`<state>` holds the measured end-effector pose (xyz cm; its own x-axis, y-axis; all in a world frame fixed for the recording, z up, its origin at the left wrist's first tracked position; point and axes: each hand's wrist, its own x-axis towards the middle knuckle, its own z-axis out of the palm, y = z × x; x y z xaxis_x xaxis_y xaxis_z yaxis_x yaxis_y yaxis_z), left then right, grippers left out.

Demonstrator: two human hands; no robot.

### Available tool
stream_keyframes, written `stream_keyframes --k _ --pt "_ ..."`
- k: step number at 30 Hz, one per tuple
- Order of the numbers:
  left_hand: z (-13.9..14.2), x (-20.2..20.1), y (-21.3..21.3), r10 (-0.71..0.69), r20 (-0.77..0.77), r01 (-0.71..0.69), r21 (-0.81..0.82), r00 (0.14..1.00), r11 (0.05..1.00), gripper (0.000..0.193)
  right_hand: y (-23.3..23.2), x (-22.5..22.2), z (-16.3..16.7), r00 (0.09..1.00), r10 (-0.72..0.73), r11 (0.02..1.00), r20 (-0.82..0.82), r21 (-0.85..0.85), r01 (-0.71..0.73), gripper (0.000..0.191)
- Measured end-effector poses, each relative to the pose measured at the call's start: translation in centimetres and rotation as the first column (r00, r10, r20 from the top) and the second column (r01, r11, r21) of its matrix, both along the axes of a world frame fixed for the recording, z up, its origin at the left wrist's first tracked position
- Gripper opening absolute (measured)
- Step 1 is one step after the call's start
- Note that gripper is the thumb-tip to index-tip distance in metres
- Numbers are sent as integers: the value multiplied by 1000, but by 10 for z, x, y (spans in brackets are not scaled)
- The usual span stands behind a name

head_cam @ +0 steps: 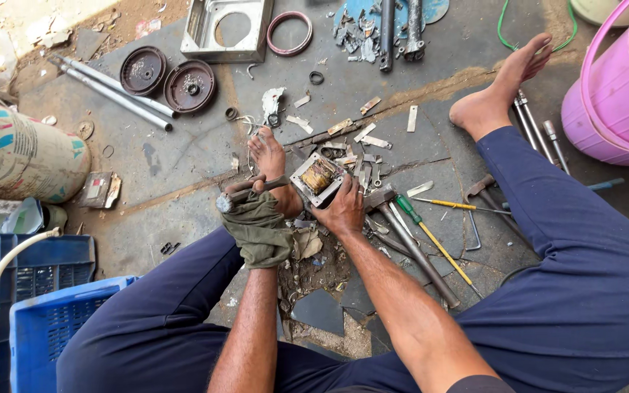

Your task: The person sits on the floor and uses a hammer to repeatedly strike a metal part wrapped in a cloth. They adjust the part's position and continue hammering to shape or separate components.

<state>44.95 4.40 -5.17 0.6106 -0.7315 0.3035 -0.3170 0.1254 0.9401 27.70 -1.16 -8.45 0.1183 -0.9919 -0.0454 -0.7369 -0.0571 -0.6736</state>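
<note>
Dark blue trouser legs (562, 291) fill the bottom of the head view, spread wide on the concrete floor (183, 153), with both bare forearms reaching forward between them. Wrapped in an olive cloth (260, 225), the left hand (252, 207) is clenched around the handle of a metal tool (245, 193) that lies across the person's bare left foot (271, 164). Just beside it, the right hand (343, 211) grips the near edge of a small transformer (318, 178), a square metal frame with a copper winding in its middle, resting on the floor against that foot. Loose metal strips (369, 135) lie scattered around the transformer. To the right of the right hand lie a hammer (402, 233) and a green-handled screwdriver (431, 240). Farther off sit two dark pulleys (169, 80), two steel tubes (114, 91) and a square metal housing (227, 29). A pink bucket (620, 87) stands at the right edge, a blue crate (45, 320) at lower left.
</note>
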Motion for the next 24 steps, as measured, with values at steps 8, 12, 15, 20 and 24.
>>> stream_keyframes --k 8,12,15,20,24 --pt "10 -5 1 99 36 -97 -46 994 994 35 -1 7 12 978 -202 900 45 402 168 120" --pt "9 2 -4 117 36 -114 -71 992 991 38 -5 6 12 930 -307 903 201 372 217 110" --pt "6 8 -7 68 9 -68 3 998 998 37 -5 3 9 912 -343 884 226 407 231 104" --pt "-4 4 -11 57 20 -57 15 998 998 37 -5 11 4 883 -435 802 174 521 292 109" --pt "-9 0 -12 29 35 -31 47 999 998 36 -5 17 2 737 -586 746 336 579 329 76"
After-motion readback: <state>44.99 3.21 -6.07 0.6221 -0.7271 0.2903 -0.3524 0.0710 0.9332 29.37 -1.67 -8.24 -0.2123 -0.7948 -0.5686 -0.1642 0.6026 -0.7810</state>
